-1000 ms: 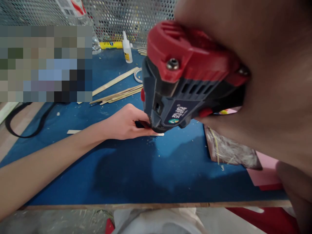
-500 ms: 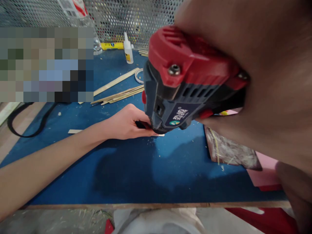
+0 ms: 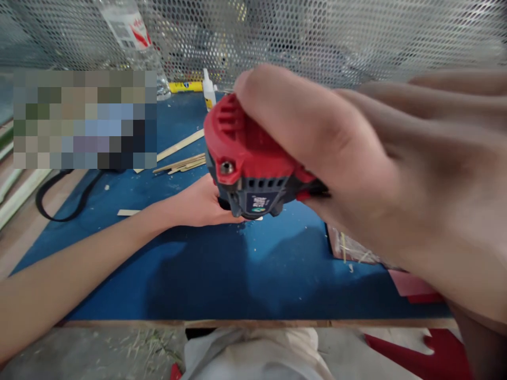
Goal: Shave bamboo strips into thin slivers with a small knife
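Observation:
My right hand (image 3: 380, 184) is wrapped round a red and dark grey cordless drill (image 3: 257, 163), seen from its rear end and standing nose down over the blue tabletop. The drill's tip is hidden behind its body. Under my left hand (image 3: 198, 203) lies a thin flat wooden stick (image 3: 127, 212), its two ends showing on either side. The fingers of that hand close on the stick right beside the drill's nose, and the drill covers some of them. A dark part shows between thumb and fingers.
Behind are wooden sticks (image 3: 188, 162), a glue bottle (image 3: 209, 92), a yellow tube (image 3: 186, 87) and a water bottle (image 3: 132, 39) by the perforated metal screen (image 3: 317, 37). A black strap (image 3: 43, 198) lies left. At right sit a plastic-wrapped block (image 3: 352, 248) and pink paper (image 3: 412, 284).
The drill stands more upright and appears smaller, further left in view, with more of my right hand showing. My left hand stays on the stick. The camera view has shifted slightly.

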Tool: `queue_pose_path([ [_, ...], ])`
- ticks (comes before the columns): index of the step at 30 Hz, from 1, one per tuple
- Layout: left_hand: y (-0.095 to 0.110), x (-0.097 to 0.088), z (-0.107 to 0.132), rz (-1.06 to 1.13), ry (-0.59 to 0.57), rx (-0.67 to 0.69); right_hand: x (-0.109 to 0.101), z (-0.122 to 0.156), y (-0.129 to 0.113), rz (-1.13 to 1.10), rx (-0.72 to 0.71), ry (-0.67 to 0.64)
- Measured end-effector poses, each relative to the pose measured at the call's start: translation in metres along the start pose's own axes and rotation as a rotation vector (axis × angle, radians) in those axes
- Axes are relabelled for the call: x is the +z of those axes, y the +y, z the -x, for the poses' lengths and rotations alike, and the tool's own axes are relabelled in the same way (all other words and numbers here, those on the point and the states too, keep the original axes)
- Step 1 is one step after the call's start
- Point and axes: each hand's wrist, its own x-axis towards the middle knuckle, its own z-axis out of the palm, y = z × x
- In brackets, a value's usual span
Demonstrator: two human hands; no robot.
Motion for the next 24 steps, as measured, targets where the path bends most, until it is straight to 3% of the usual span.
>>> queue_pose_path([
  [3,0.012,-0.012,0.001,0.022,0.015,0.082,-0.001,0.008,0.004,0.17,-0.188,0.099],
  [6,0.027,-0.018,0.001,0.104,0.197,0.103,0.008,0.015,0.005,0.22,-0.199,0.233],
  [9,0.041,-0.016,0.0,0.023,0.392,0.023,0.014,0.017,0.005,0.22,-0.208,0.231],
  [11,0.048,-0.015,0.0,-0.057,0.443,-0.012,0.012,0.016,0.005,0.21,-0.196,0.229],
  [14,0.052,-0.013,0.001,-0.091,0.451,-0.036,0.003,0.013,0.004,0.16,-0.179,0.219],
  [19,0.049,-0.01,0.004,-0.098,0.477,-0.045,-0.004,0.01,0.006,0.112,-0.206,-0.023],
  [24,0.05,-0.009,0.004,-0.117,0.476,-0.057,0.01,0.015,0.01,0.143,-0.191,0.02],
])
